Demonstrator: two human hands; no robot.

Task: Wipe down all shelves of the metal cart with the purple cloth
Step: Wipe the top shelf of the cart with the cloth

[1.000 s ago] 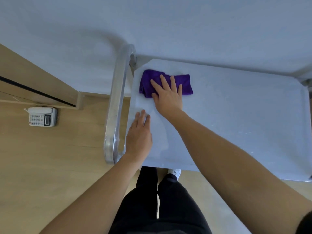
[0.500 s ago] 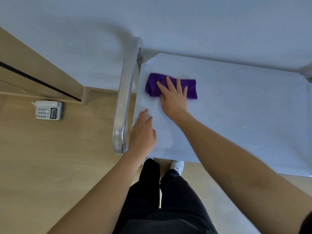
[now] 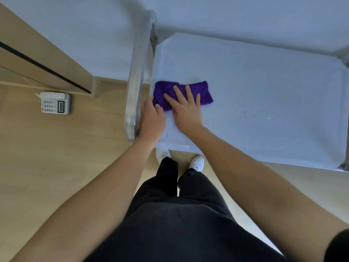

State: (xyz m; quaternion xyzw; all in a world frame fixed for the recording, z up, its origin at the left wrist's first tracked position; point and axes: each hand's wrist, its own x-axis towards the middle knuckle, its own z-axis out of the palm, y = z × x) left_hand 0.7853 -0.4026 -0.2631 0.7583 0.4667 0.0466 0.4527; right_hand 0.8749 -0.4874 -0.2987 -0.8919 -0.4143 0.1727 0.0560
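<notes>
**A:** Where is the purple cloth [image 3: 203, 92] now?

**B:** Flat on the top shelf [image 3: 264, 91] of the metal cart, hard against the left rim, about midway between the far and near edges. The cart's handle [image 3: 136, 72] runs just beside it.

**A:** And 1 second ago?

**B:** It was tucked up in the far-left corner. Since then the right hand [image 3: 186, 112] has dragged it toward the person along that left edge, so 1 strip of the shelf has had a pass.

**A:** How does that hand sit?

**B:** Palm down on the cloth, fingers [image 3: 178, 92] straight and spread, pressing rather than gripping. The cloth's right end pokes out past the fingertips.

**A:** The left hand [image 3: 152, 120]?

**B:** It was lying flat with its fingers out, well clear of the cloth. Now the cloth has come right down to it and the knuckles meet the cloth's near-left corner. Its fingertips are foreshortened from this angle, so I cannot tell whether they pinch that corner or merely rest on the shelf beside it.

**A:** What does this mean for the job?

**B:** I'd judge it early. Most of this shelf, to the right, looks unwiped, and the lower shelves are out of view. The stroke is nearing the front edge, so a shift rightward seems due. Only a telephone [image 3: 55, 103] sits on the floor [image 3: 56, 157], well apart.
</notes>
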